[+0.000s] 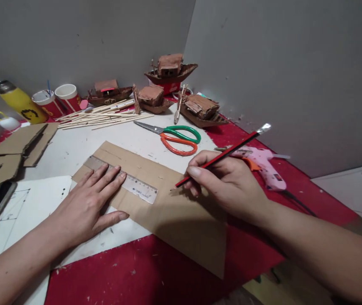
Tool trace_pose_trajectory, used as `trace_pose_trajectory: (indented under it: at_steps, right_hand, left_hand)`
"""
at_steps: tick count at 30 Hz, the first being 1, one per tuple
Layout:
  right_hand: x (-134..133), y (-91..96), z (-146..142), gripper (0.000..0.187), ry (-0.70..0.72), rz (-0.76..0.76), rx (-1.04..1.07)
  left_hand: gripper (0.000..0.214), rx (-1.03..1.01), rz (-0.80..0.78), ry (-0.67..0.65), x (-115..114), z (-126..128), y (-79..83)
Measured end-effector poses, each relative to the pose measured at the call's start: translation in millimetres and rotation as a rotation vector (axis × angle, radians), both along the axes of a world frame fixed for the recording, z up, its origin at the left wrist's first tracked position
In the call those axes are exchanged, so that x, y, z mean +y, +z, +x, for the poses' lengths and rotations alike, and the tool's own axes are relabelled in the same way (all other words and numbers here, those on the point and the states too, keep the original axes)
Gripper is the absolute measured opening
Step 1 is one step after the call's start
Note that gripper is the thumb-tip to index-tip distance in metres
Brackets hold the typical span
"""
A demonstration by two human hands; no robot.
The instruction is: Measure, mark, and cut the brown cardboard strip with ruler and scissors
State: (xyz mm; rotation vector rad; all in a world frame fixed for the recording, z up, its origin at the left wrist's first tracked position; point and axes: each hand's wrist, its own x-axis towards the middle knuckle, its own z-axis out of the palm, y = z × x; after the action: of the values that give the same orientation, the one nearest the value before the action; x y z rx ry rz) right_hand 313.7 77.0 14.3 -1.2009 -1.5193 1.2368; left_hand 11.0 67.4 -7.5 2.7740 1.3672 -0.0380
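Note:
A piece of brown cardboard [196, 224] lies on the table at the centre, partly over a white sheet. Across its upper left part rests a clear ruler [142, 189]. My left hand [96, 192] lies flat with spread fingers, its fingertips pressing on the ruler. In my right hand [228, 182] is a red and black pencil [222, 157], pinched near its point and slanting up to the right. The pencil tip is just above or on the cardboard, right of the ruler's end; contact is hard to tell. Faint pencil lines run along the cardboard's upper side.
Green and orange scissors [181, 137] lie beyond the cardboard. A pink glue gun [268, 167] sits at right. Thin sticks [104, 114], model boats [168, 70], cups [66, 97] and a yellow bottle [22, 101] line the back. Cardboard scraps [18, 140] and a drawing [25, 207] are at left.

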Motion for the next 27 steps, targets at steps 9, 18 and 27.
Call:
trace_pose_trajectory:
  at_steps: [9, 18, 27]
  right_hand:
    - [0, -5.9, -1, 0.035, 0.133, -0.064, -0.027]
    - [-1, -9.0, -6, 0.023, 0.137, -0.119, -0.040]
    - [2, -9.7, -8, 0.041, 0.102, -0.120, -0.066]
  left_hand:
    - [0.087, 0.006, 0.038, -0.028, 2, 0, -3.9]
    - [0.088, 0.064, -0.002, 0.005, -2, 6, 4.4]
    - [0.090, 0.048, -0.074, 0.039, -4, 9, 7.5]
